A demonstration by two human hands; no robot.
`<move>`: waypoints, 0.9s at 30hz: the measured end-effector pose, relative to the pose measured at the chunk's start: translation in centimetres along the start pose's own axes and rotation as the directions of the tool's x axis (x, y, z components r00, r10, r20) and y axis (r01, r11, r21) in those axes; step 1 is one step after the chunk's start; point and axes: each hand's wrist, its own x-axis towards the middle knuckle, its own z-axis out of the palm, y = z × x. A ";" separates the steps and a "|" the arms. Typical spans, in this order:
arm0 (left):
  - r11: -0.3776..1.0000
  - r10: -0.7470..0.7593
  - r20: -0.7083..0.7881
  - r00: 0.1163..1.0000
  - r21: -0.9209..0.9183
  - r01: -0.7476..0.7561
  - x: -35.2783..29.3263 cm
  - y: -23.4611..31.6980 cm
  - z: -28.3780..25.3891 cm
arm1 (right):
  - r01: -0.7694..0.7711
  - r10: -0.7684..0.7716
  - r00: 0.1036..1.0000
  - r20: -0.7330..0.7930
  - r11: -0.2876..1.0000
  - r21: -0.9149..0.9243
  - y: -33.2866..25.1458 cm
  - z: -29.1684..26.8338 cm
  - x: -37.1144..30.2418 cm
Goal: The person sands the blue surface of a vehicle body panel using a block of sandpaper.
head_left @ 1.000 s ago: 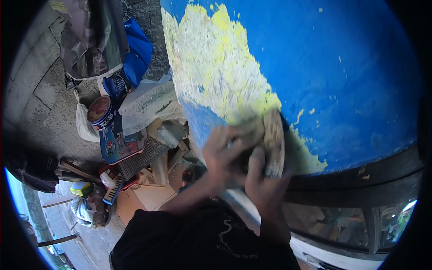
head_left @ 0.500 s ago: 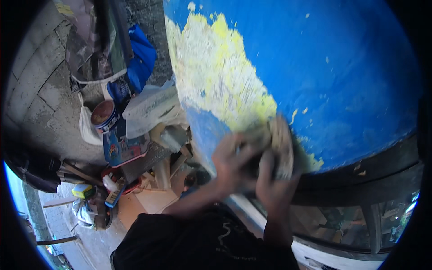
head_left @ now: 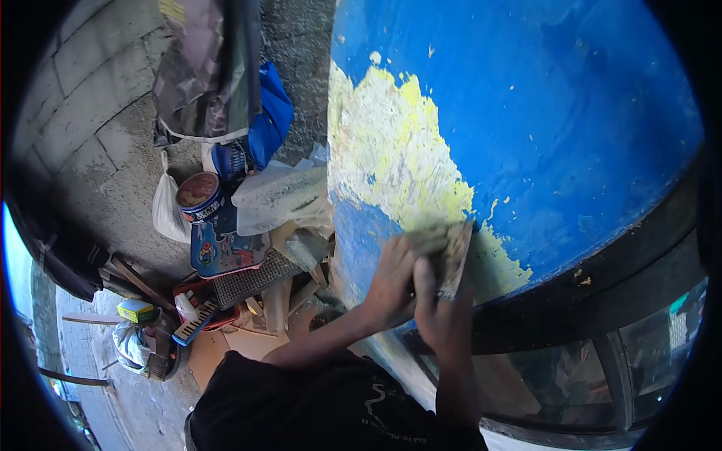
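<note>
A: Fingers [head_left: 424, 282]?
B: On flat block [head_left: 457, 255], block against panel [head_left: 571, 135].
A: Left of fingers?
B: Round tin [head_left: 198, 192], white-out-of-reach side: bag [head_left: 170, 210] just beyond tin. Toy keyboard [head_left: 195, 323], lower left.
A: Right?
B: More panel. Window [head_left: 538, 379], lower right.

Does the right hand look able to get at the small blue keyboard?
Probably not: the right hand holds the flat brownish piece, and the left forearm lies between that hand and the keyboard.
</note>
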 end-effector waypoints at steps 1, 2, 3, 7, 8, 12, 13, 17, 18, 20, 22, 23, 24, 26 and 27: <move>0.995 -0.038 0.002 0.999 -0.087 0.038 -1.4 -0.2 0.2 | -0.075 0.064 0.992 0.113 0.993 0.096 -0.1 -0.2 -0.8; 0.981 -0.081 0.012 0.997 -0.177 0.082 -2.4 0.1 0.2 | -0.165 0.121 0.964 0.235 0.970 0.177 -0.2 -0.4 -2.0; 0.985 -0.136 0.037 0.990 -0.102 0.139 -2.5 0.8 -0.1 | -0.151 0.106 0.966 0.237 0.971 0.183 0.0 -0.2 -3.0; 0.891 -0.416 -0.152 0.897 -0.266 0.368 -3.7 0.8 0.2 | -0.349 0.255 0.928 0.271 0.851 0.393 3.4 -0.2 -6.9; 0.855 -0.509 -0.188 0.840 -0.221 0.469 -4.3 1.0 0.0 | -0.487 0.366 0.845 0.390 0.828 0.278 4.0 -1.2 -7.6; 0.610 -0.766 -0.077 0.638 -0.396 0.686 -6.2 1.1 -1.4 | -0.405 0.329 0.913 0.240 0.803 0.437 4.4 -1.9 -9.4; 0.652 -0.730 -0.083 0.678 -0.380 0.656 -6.5 1.2 -1.2 | -0.354 0.315 0.933 0.174 0.719 0.598 4.2 -1.2 -9.1; 0.753 -0.649 -0.076 0.757 -0.198 0.627 -6.9 0.8 -2.6 | -0.620 0.329 0.747 0.578 0.658 0.427 5.7 -2.8 -9.0; 0.841 -0.542 -0.140 0.829 -0.107 0.531 -6.2 0.5 -2.9 | -0.621 0.335 0.749 0.572 0.657 0.428 6.0 -2.4 -9.4; 0.843 -0.537 -0.166 0.827 -0.089 0.530 -3.8 -0.9 -3.3 | -0.553 0.332 0.808 0.487 0.714 0.430 6.8 -1.1 -9.9; 0.970 -0.197 -0.311 0.930 0.075 0.231 -0.6 -2.4 -3.2 | -0.488 0.331 0.867 0.372 0.717 0.497 6.0 0.7 -9.5; 0.962 -0.187 -0.380 0.906 0.115 0.247 0.2 -3.0 -2.8 | -0.423 0.331 0.906 0.263 0.716 0.556 5.6 1.5 -9.1; 0.975 -0.097 -0.443 0.891 0.135 0.174 0.6 -4.8 -2.1 | -0.419 0.325 0.908 0.265 0.720 0.554 5.0 1.6 -8.1; 0.939 -0.083 -0.187 0.979 0.315 0.139 0.8 -7.5 -0.3 | -0.502 0.346 0.858 0.379 0.723 0.475 3.3 0.8 -5.5; 0.968 -0.090 -0.210 0.974 0.213 0.136 1.4 -6.3 0.1 | -0.495 0.374 0.867 0.329 0.726 0.477 3.0 0.8 -4.8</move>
